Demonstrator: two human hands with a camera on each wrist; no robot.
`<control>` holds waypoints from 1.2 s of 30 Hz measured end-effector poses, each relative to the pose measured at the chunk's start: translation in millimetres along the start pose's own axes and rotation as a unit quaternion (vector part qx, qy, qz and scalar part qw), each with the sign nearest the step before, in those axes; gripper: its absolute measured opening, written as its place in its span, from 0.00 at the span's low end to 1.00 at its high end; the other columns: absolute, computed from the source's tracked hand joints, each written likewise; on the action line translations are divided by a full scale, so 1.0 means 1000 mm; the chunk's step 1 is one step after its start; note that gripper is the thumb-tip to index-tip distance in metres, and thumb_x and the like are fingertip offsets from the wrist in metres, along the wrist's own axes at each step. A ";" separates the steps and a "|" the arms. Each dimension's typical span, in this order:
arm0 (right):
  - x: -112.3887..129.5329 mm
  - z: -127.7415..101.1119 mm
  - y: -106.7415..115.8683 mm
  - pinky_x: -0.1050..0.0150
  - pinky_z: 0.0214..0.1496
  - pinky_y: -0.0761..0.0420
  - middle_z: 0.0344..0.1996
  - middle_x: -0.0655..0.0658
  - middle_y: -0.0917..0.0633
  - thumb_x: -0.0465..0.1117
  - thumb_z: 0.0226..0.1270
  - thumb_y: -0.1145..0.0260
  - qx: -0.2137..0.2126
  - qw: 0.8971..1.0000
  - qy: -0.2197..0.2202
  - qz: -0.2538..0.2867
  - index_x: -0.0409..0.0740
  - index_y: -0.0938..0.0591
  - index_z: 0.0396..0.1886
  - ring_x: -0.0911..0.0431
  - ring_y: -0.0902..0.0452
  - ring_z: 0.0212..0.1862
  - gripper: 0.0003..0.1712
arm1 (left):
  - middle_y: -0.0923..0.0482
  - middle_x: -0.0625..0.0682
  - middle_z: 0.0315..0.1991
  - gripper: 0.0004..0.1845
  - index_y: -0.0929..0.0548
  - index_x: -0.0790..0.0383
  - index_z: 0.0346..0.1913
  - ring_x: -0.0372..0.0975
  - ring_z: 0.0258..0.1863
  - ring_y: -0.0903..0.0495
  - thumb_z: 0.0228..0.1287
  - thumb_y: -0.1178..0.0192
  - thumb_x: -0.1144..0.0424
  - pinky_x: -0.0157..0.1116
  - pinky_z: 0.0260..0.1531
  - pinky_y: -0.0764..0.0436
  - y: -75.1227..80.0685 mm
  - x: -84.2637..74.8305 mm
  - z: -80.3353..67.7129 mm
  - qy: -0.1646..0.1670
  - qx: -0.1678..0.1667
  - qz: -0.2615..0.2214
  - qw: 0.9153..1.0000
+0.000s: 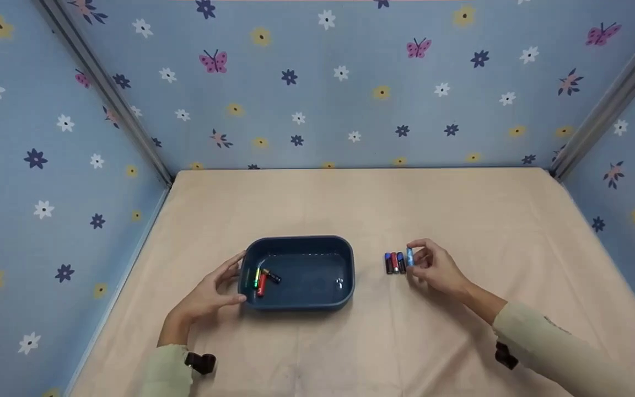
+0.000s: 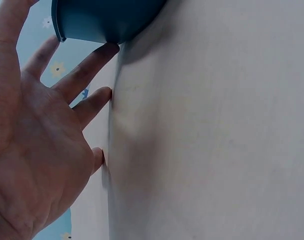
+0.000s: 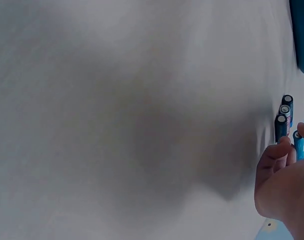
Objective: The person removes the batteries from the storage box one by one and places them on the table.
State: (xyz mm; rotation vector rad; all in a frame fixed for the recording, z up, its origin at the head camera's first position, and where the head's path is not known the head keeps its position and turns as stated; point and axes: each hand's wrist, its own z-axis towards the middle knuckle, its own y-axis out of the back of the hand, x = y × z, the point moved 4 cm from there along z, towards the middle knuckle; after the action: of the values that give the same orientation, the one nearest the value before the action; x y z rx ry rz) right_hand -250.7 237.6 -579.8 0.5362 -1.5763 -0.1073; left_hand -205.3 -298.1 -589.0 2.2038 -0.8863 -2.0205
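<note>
A dark blue rectangular bin (image 1: 301,306) stands left of centre in the head view. A green battery (image 1: 257,278), a red battery (image 1: 262,285) and a black battery (image 1: 272,276) lie inside its left end. My left hand (image 1: 207,295) touches the bin's left side, fingers spread and mostly straight in the left wrist view. Between thumb and fingers, my right hand (image 1: 436,269) pinches a light blue battery (image 1: 410,257), held lengthwise beside a row of three others. That row has a black-and-blue battery (image 1: 388,263), a red-and-black battery (image 1: 395,262) and another black-and-blue battery (image 1: 401,263).
A pale cloth (image 1: 345,353) covers the table, with creases toward the front right. Blue flowered panels (image 1: 328,127) rise behind it and at both sides, joined by grey corner posts (image 1: 102,82). The row of batteries lies right of the bin.
</note>
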 end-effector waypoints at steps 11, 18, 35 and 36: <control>-0.002 0.008 0.000 0.71 0.32 0.21 0.47 0.35 0.14 0.25 0.68 0.26 0.027 0.998 -0.021 -0.048 0.30 0.23 0.71 0.57 0.23 0.40 0.32 | 0.37 0.66 0.89 0.55 0.44 0.45 0.94 0.65 0.89 0.38 0.72 0.22 0.62 0.78 0.86 0.53 -0.001 0.001 -0.001 -0.005 0.001 0.000 1.000; -0.002 0.008 -0.002 0.71 0.31 0.19 0.46 0.36 0.16 0.25 0.67 0.27 0.038 0.998 -0.026 -0.044 0.28 0.23 0.72 0.57 0.24 0.40 0.33 | 0.37 0.67 0.89 0.55 0.44 0.46 0.93 0.66 0.89 0.38 0.72 0.22 0.62 0.78 0.86 0.53 -0.002 0.001 -0.001 -0.009 0.003 -0.004 1.000; -0.005 0.011 -0.003 0.72 0.35 0.22 0.46 0.37 0.16 0.27 0.68 0.24 0.044 0.996 -0.019 -0.075 0.29 0.23 0.75 0.57 0.25 0.40 0.36 | 0.33 0.66 0.87 0.54 0.43 0.46 0.93 0.65 0.87 0.35 0.72 0.23 0.64 0.76 0.87 0.52 -0.002 0.001 0.000 -0.008 -0.001 -0.012 1.000; -0.004 0.011 -0.003 0.72 0.35 0.22 0.46 0.36 0.15 0.27 0.68 0.24 0.045 0.996 -0.018 -0.077 0.29 0.24 0.75 0.57 0.25 0.40 0.36 | 0.33 0.66 0.87 0.54 0.43 0.46 0.93 0.64 0.87 0.35 0.72 0.23 0.64 0.76 0.87 0.52 -0.001 0.001 0.000 -0.008 -0.001 -0.010 1.000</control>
State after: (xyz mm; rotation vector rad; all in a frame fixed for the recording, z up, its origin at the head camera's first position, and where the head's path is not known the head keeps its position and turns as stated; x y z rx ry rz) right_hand -260.4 233.9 -585.4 0.7289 -1.5789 -0.1640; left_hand -204.5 -297.4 -590.3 2.2077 -0.8664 -2.0504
